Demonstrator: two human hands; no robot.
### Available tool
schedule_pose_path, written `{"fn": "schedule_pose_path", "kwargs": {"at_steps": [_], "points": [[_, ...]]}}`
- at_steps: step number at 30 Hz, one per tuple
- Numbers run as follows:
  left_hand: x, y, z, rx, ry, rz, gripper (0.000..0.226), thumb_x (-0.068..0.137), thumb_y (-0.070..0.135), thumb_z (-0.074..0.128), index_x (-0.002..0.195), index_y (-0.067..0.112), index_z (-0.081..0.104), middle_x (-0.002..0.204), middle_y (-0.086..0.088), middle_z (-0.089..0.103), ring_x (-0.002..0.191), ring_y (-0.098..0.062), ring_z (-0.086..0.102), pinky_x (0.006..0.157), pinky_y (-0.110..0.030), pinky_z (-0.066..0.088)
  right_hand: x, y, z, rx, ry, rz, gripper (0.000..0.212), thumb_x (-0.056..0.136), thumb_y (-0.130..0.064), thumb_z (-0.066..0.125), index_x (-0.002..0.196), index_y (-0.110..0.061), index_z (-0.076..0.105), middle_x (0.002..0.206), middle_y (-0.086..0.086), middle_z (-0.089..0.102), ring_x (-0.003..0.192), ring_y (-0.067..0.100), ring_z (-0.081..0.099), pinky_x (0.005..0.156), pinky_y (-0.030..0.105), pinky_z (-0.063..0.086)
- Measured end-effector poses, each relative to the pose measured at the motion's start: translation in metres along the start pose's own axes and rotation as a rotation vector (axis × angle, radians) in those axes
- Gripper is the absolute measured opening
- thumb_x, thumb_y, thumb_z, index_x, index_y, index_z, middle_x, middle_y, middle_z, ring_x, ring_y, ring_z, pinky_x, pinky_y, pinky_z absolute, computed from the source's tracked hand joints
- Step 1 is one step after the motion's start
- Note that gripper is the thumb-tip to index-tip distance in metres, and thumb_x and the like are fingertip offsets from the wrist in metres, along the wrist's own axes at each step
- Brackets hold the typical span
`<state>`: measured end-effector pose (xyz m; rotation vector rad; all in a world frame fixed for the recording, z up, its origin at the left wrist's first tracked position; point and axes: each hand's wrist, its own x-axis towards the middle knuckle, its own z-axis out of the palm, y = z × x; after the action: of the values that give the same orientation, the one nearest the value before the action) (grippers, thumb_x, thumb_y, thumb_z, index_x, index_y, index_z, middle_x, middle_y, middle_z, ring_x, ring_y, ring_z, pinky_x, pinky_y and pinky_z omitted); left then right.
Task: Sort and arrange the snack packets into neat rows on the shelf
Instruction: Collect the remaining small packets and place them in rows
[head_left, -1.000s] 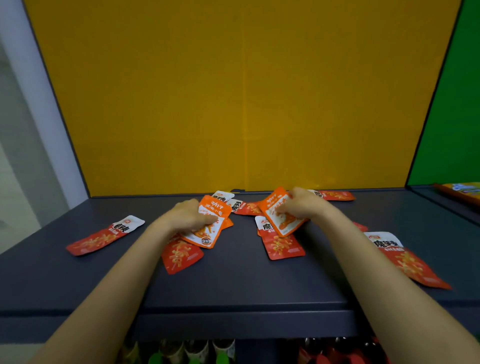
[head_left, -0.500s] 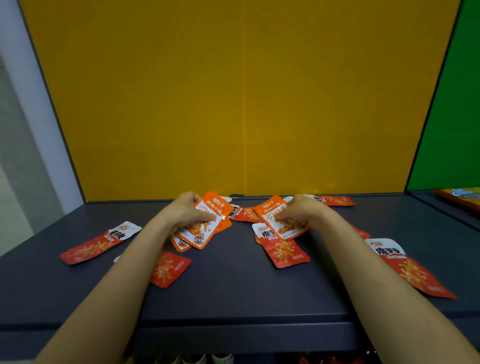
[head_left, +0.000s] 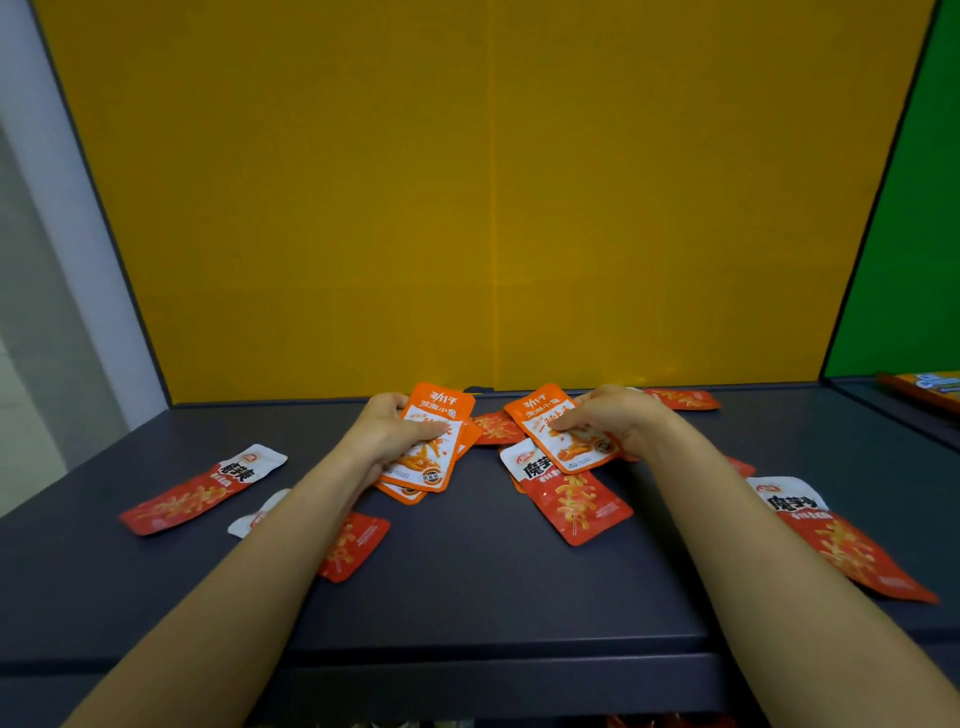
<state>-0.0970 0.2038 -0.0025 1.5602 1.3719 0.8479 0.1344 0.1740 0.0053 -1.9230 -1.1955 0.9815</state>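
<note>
Orange snack packets (head_left: 428, 447) are gripped as a small stack by the left hand (head_left: 387, 434); another orange packet (head_left: 563, 434) is pinched by the right hand (head_left: 615, 418) above red packets (head_left: 576, 499) on the dark shelf (head_left: 467, 587).

Orange stack (head_left: 423, 452): several orange-and-white packets, fanned, gripped in the left hand (head_left: 387, 436) over the dark shelf (head_left: 467, 597). Orange packet (head_left: 563, 434): single, tilted, held by the right hand (head_left: 618, 421), overlapping the centre red packet (head_left: 571, 499). Other red packets lie flat and scattered: far left (head_left: 202, 491), part-hidden under the left forearm (head_left: 353, 545), back right (head_left: 680, 399), front right (head_left: 841, 540).
</note>
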Motion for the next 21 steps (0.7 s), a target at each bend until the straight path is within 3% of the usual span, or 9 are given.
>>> {"fn": "schedule_pose_path", "kwargs": {"at_steps": [3, 6, 8, 10, 13, 18, 21], "points": [[-0.001, -0.001, -0.002, -0.084, 0.021, 0.011, 0.018, 0.079, 0.011, 0.071, 0.077, 0.017, 0.054, 0.071, -0.005, 0.064, 0.035, -0.003, 0.059, 0.035, -0.015, 0.047, -0.002, 0.003, 0.0, 0.142, 0.022, -0.046, 0.017, 0.079, -0.008, 0.07, 0.094, -0.004, 0.063, 0.087, 0.014, 0.068, 0.071, 0.025, 0.063, 0.082, 0.038, 0.053], [-0.002, 0.0, -0.005, -0.156, 0.044, -0.001, 0.018, 0.078, 0.009, 0.072, 0.076, 0.015, 0.055, 0.069, -0.005, 0.065, 0.035, -0.004, 0.06, 0.036, -0.016, 0.049, -0.003, 0.005, -0.004, 0.275, 0.131, -0.097, 0.008, 0.079, -0.002, 0.067, 0.086, -0.006, 0.063, 0.077, 0.012, 0.063, 0.056, 0.017, 0.058, 0.063, 0.028, 0.047], [-0.001, -0.001, -0.008, -0.191, 0.048, -0.019, 0.016, 0.077, 0.009, 0.073, 0.075, 0.014, 0.057, 0.061, -0.002, 0.067, 0.036, -0.006, 0.061, 0.037, -0.018, 0.05, -0.003, 0.007, -0.007, 0.382, 0.199, -0.14, 0.007, 0.081, -0.001, 0.065, 0.082, -0.008, 0.062, 0.079, 0.011, 0.063, 0.046, 0.011, 0.059, 0.06, 0.025, 0.045], [-0.001, -0.002, -0.01, -0.221, 0.028, -0.042, 0.012, 0.077, 0.009, 0.072, 0.079, 0.011, 0.061, 0.054, 0.0, 0.068, 0.039, -0.009, 0.063, 0.037, -0.021, 0.051, -0.005, 0.01, -0.009, 0.466, 0.245, -0.184, 0.011, 0.082, -0.002, 0.065, 0.093, -0.004, 0.063, 0.09, 0.014, 0.065, 0.054, 0.013, 0.061, 0.063, 0.026, 0.048], [0.0, -0.003, -0.011, -0.268, -0.03, -0.059, 0.005, 0.083, 0.007, 0.066, 0.083, 0.008, 0.061, 0.073, -0.008, 0.068, 0.041, -0.011, 0.065, 0.04, -0.023, 0.053, -0.009, 0.011, -0.01, 0.498, 0.304, -0.252, 0.025, 0.085, -0.002, 0.062, 0.11, 0.001, 0.061, 0.102, 0.016, 0.064, 0.066, 0.016, 0.059, 0.062, 0.026, 0.047], [0.002, -0.001, -0.011, -0.347, -0.051, -0.031, 0.002, 0.089, 0.009, 0.058, 0.09, 0.008, 0.06, 0.091, -0.012, 0.068, 0.06, -0.017, 0.067, 0.054, -0.032, 0.055, -0.018, 0.008, -0.011, 0.564, 0.367, -0.328, 0.024, 0.088, -0.005, 0.06, 0.112, -0.002, 0.059, 0.111, 0.017, 0.065, 0.075, 0.02, 0.063, 0.065, 0.03, 0.052], [-0.001, 0.003, -0.009, -0.424, -0.027, 0.005, 0.004, 0.09, 0.006, 0.056, 0.088, 0.009, 0.058, 0.091, -0.012, 0.067, 0.062, -0.016, 0.066, 0.059, -0.033, 0.053, -0.035, 0.003, -0.013, 0.608, 0.42, -0.382, 0.023, 0.089, -0.007, 0.059, 0.112, -0.003, 0.059, 0.113, 0.016, 0.065, 0.088, 0.026, 0.064, 0.076, 0.036, 0.053]]}}
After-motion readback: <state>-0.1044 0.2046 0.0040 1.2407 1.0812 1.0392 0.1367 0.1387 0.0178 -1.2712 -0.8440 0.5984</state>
